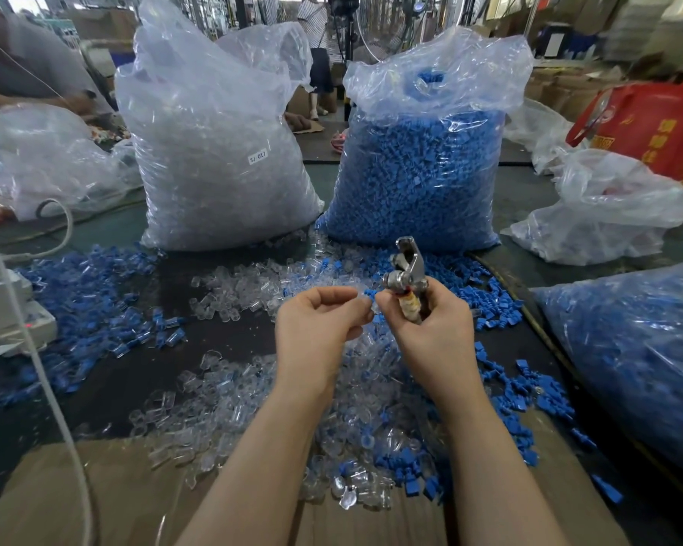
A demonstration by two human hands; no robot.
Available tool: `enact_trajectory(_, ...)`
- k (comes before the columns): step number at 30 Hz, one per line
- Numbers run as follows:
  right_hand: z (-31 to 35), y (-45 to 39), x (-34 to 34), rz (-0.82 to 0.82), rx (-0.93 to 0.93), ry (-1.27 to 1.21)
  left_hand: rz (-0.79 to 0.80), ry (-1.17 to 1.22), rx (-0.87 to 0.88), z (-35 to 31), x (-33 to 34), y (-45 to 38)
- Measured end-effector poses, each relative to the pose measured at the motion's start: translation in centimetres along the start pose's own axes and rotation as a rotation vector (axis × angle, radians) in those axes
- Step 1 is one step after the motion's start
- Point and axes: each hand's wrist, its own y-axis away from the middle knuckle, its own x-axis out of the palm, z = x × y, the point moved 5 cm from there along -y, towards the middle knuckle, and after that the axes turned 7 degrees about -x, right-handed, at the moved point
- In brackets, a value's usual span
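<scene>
Head view: the left hand pinches a clear plastic cap at centre, just at nine o'clock of the right hand, which grips a metal tool pointing to twelve o'clock; best to hold the cap square and steady, low over the bench.

It was a factory floor, a hand-assembly bench in a big hall; a sack of clear pieces and a sack of blue pieces stood on the dark table; loose clear pieces and loose blue pieces lay heaped across it; cardboard cartons were piled behind; a pedestal fan stood beyond; another worker was alongside.
</scene>
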Motion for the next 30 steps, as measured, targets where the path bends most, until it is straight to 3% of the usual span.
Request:
enact_trajectory(17,0.0,0.0,-0.1,0.027,0.024,-0.023,-0.137,-0.404,0.353,-1.1,0.4,0.6)
enact_trajectory(25,0.0,0.1,0.1,0.094,0.051,-0.045,-0.124,-0.373,0.370,-1.3,0.1,0.5)
enact_trajectory(30,0.1,-0.1,-0.2,0.118,0.051,0.044,-0.066,-0.232,0.272,-0.9,-0.4,-0.2)
